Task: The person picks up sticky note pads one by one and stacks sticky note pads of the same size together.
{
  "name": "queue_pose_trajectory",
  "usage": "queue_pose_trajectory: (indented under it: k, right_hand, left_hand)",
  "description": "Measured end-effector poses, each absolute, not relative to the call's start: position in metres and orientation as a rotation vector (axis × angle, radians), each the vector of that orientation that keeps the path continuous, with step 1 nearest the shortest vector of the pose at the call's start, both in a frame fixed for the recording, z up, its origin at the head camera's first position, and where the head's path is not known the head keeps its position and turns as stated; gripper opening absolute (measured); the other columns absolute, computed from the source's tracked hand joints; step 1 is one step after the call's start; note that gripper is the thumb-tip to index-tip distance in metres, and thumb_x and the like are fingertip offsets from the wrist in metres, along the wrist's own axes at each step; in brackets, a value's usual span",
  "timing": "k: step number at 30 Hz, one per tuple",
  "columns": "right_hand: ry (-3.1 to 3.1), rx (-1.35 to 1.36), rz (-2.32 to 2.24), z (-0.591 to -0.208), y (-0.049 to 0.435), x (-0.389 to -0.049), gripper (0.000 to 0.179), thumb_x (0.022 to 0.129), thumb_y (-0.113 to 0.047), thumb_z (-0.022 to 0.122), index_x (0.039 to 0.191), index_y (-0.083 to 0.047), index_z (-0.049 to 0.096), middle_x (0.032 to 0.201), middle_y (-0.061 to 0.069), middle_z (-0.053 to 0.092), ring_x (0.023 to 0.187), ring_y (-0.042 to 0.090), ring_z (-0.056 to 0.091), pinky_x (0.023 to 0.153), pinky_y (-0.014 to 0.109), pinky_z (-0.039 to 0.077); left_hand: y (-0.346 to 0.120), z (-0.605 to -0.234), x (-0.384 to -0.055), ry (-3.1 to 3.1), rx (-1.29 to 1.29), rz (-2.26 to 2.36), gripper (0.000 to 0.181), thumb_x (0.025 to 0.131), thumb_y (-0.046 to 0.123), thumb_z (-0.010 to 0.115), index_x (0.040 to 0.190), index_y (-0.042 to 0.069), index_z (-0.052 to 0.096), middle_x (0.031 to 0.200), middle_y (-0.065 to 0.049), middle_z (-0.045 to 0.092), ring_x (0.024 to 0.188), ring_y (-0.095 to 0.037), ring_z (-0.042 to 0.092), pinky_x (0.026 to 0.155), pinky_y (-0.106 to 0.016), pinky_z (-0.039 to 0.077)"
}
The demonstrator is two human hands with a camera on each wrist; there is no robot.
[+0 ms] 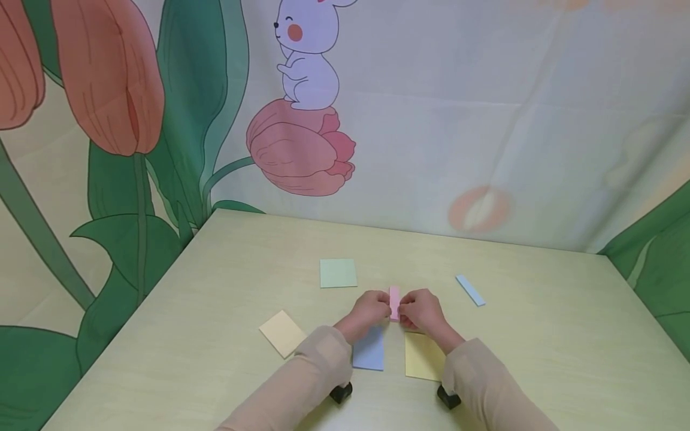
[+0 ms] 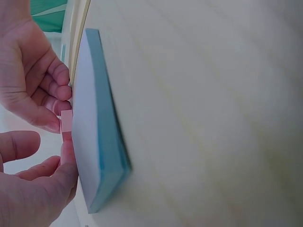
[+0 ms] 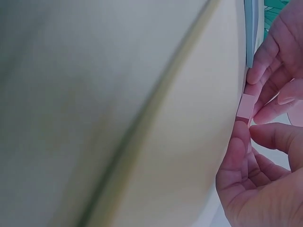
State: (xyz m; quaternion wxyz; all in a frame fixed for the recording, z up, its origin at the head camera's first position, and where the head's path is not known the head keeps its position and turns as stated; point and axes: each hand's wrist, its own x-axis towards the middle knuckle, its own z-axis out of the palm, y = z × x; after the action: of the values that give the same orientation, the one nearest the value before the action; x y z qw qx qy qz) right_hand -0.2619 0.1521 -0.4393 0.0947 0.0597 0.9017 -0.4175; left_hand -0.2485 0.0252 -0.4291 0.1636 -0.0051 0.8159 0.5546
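Observation:
A narrow pink sticky note pad lies upright in the head view, between my two hands. My right hand pinches its near right side with thumb and index finger. From the left, the fingers of my left hand touch the pad, the thumb held apart from it, as the left wrist view shows. Just below the left hand is a blue sticky note pad, which looks thick in the left wrist view. A yellow pad sits under the right forearm, partly hidden by the sleeve.
A pale green square pad lies farther back, and a cream one sits to the left, its corner near the left sleeve. A light blue strip pad lies at right. Behind the table hangs a printed cloth.

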Motion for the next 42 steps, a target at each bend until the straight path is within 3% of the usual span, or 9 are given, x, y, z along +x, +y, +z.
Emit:
queue_pose_trajectory:
  k: [3,6,10,25,42]
  right_hand:
    - [2.681,0.168,-1.253,-0.44,0.153,-0.261,0.01,0.078,-0.004,0.057,0.082,0.003,0.064,0.058,0.005,0.059,0.049,0.012,0.052,0.045,0.02,0.044]
    - [2.68,0.167,-1.266,-0.439,0.154,-0.26,0.009,0.078,-0.004,0.057,0.081,0.003,0.064,0.057,0.005,0.059,0.049,0.011,0.052,0.044,0.02,0.044]
    - [2.657,0.182,-1.276,-0.437,0.153,-0.26,0.01,0.078,-0.004,0.057,0.082,0.003,0.063,0.058,0.005,0.06,0.049,0.011,0.053,0.044,0.021,0.044]
    - [2.537,0.166,-1.271,-0.43,0.159,-0.257,0.01,0.077,-0.005,0.058,0.082,0.003,0.061,0.06,0.005,0.054,0.053,0.012,0.05,0.047,0.023,0.045]
    - [2.569,0.099,-1.233,-0.423,0.163,-0.25,0.009,0.078,-0.004,0.057,0.083,0.003,0.06,0.06,0.006,0.055,0.049,0.01,0.046,0.046,0.02,0.042]
  left_hand:
    - [0.024,-0.43,-0.248,2.328,-0.004,1.588,0.033,0.078,0.0,0.048,0.11,-0.005,0.055,0.091,-0.008,0.057,0.078,-0.017,0.046,0.065,-0.024,0.039]
    - [0.021,-0.431,-0.248,2.33,-0.006,1.585,0.037,0.078,0.001,0.05,0.115,-0.005,0.053,0.106,-0.012,0.058,0.086,-0.019,0.048,0.077,-0.031,0.044]
    - [0.018,-0.431,-0.247,2.327,-0.005,1.573,0.041,0.08,0.003,0.051,0.12,-0.005,0.049,0.12,-0.016,0.053,0.098,-0.022,0.05,0.092,-0.04,0.041]
    - [0.002,-0.423,-0.242,2.33,0.037,1.512,0.038,0.085,0.006,0.05,0.122,-0.003,0.048,0.115,-0.014,0.056,0.088,-0.019,0.054,0.082,-0.036,0.046]
    - [-0.014,-0.42,-0.232,2.363,0.166,1.476,0.036,0.087,0.006,0.049,0.12,-0.006,0.048,0.118,-0.017,0.054,0.102,-0.025,0.053,0.091,-0.04,0.043]
